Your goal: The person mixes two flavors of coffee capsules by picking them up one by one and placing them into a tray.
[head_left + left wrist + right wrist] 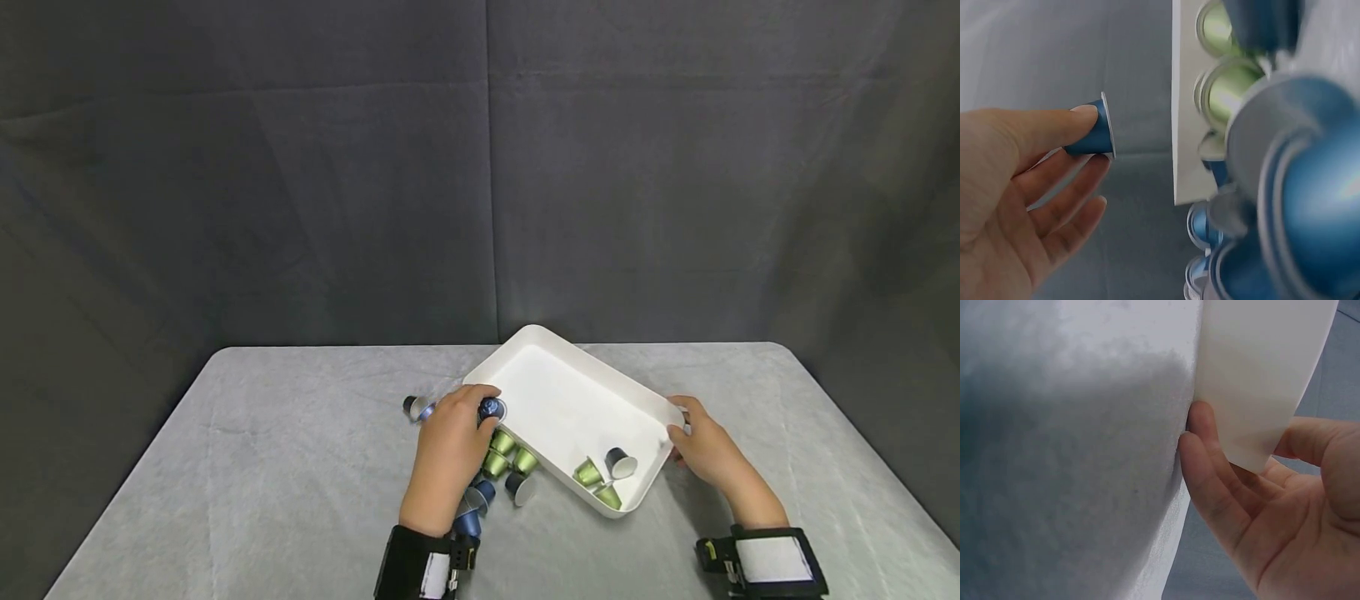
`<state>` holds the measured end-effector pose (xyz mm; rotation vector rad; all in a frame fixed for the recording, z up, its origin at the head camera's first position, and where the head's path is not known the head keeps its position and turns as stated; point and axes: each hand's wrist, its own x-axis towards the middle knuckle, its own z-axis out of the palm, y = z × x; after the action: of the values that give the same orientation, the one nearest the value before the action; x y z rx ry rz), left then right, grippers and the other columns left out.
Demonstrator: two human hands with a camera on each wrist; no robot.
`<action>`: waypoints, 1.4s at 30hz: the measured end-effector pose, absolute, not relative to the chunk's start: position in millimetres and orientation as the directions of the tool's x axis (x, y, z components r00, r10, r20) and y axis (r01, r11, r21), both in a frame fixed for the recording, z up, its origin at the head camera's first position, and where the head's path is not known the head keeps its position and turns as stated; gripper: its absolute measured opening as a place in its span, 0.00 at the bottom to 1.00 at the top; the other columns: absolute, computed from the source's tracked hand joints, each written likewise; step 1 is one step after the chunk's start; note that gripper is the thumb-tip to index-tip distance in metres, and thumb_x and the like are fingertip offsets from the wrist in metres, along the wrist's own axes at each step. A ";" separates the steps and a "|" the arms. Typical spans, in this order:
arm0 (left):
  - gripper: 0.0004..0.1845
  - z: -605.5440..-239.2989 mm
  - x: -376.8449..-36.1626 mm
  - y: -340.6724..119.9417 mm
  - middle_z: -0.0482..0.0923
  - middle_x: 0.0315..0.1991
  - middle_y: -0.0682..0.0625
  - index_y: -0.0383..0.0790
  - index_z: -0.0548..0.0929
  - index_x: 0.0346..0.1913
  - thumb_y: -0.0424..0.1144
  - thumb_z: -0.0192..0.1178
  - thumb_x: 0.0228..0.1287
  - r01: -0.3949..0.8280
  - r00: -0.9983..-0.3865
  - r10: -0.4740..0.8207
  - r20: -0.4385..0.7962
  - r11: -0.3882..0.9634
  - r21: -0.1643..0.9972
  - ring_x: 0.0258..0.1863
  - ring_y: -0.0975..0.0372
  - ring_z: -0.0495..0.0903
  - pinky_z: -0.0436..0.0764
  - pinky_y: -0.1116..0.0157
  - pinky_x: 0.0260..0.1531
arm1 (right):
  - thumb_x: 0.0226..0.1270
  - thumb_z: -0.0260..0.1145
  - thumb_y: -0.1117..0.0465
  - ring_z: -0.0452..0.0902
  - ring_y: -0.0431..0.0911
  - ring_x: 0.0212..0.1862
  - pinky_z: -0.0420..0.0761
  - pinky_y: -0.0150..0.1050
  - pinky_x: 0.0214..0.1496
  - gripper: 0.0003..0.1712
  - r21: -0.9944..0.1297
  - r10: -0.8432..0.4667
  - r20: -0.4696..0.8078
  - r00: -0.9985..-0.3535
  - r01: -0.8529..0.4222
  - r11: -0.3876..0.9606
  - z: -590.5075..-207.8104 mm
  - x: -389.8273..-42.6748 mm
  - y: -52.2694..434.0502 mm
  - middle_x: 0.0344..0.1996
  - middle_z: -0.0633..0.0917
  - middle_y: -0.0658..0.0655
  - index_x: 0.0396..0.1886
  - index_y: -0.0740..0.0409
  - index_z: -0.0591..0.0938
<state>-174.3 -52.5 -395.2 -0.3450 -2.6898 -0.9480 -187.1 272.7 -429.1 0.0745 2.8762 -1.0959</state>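
A surface (225,500) covered in grey cloth carries a white tray (555,392), set at an angle near the middle. Just beside the tray's left wall, blue and green capsules (498,467) lie in a loose cluster on the cloth; one dark capsule (415,407) lies slightly apart, further left.

backdrop: dark grey cloth wall (480,167), vertical seam at centre | furniture: table (262,467) under pale grey wrinkled cloth, rounded corners | light: even, soft
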 end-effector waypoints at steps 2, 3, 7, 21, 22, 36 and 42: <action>0.17 -395.5 -173.6 -46.8 0.82 0.53 0.47 0.42 0.83 0.54 0.32 0.68 0.62 0.333 -0.929 0.158 0.335 0.750 0.571 0.52 0.50 0.80 0.80 0.51 0.46 | 0.73 0.50 0.71 0.81 0.51 0.31 0.82 0.45 0.31 0.29 -0.663 0.025 -0.077 -0.997 0.070 0.745 -429.2 -187.2 272.8 0.57 0.66 0.87 0.68 0.78 0.55; 0.17 -395.7 -173.2 -43.8 0.82 0.53 0.48 0.42 0.83 0.54 0.32 0.68 0.62 0.347 -0.925 0.171 0.340 0.746 0.568 0.52 0.50 0.80 0.81 0.51 0.46 | 0.73 0.50 0.71 0.81 0.51 0.31 0.82 0.45 0.31 0.29 -0.663 0.026 -0.077 -0.997 0.071 0.745 -428.9 -187.3 273.0 0.57 0.66 0.87 0.68 0.78 0.55; 0.16 -398.8 -170.9 -32.2 0.82 0.51 0.49 0.42 0.83 0.52 0.32 0.69 0.60 0.395 -0.905 0.217 0.367 0.748 0.533 0.50 0.52 0.81 0.81 0.54 0.45 | 0.73 0.50 0.70 0.81 0.51 0.31 0.82 0.44 0.31 0.29 -0.662 0.027 -0.082 -0.996 0.075 0.746 -428.9 -187.5 273.3 0.58 0.66 0.87 0.68 0.78 0.54; 0.16 -407.5 -160.0 0.8 0.83 0.43 0.55 0.45 0.85 0.47 0.33 0.73 0.55 0.564 -0.792 0.384 0.475 0.757 0.329 0.40 0.61 0.82 0.80 0.65 0.40 | 0.74 0.50 0.69 0.81 0.52 0.32 0.82 0.45 0.31 0.29 -0.653 0.043 -0.076 -0.996 0.082 0.753 -430.3 -190.6 268.3 0.57 0.69 0.85 0.69 0.78 0.55; 0.15 -408.4 -159.4 3.2 0.83 0.42 0.55 0.45 0.85 0.46 0.33 0.73 0.55 0.575 -0.782 0.396 0.480 0.757 0.312 0.39 0.61 0.82 0.80 0.66 0.39 | 0.73 0.50 0.70 0.81 0.51 0.32 0.82 0.45 0.31 0.29 -0.654 0.041 -0.072 -0.997 0.078 0.753 -430.5 -190.7 268.0 0.56 0.69 0.85 0.68 0.78 0.55; 0.14 -416.8 -145.4 26.5 0.82 0.38 0.56 0.47 0.85 0.42 0.32 0.72 0.52 0.666 -0.689 0.503 0.521 0.724 0.182 0.34 0.64 0.81 0.77 0.70 0.33 | 0.72 0.50 0.70 0.79 0.49 0.28 0.78 0.42 0.28 0.28 -0.669 0.024 -0.048 -0.999 0.050 0.741 -430.1 -189.5 264.8 0.52 0.73 0.83 0.68 0.78 0.57; 0.15 -416.7 -142.5 29.2 0.82 0.39 0.56 0.47 0.85 0.44 0.32 0.72 0.53 0.668 -0.681 0.511 0.524 0.726 0.161 0.34 0.64 0.81 0.77 0.70 0.33 | 0.72 0.50 0.70 0.79 0.49 0.27 0.78 0.42 0.28 0.28 -0.668 0.024 -0.049 -0.998 0.051 0.743 -430.8 -190.0 265.4 0.50 0.74 0.82 0.67 0.78 0.57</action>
<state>-142.5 29.2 -416.7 -0.9021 -2.4802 -0.4741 -190.0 265.4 -430.8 0.0627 2.8980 -1.1116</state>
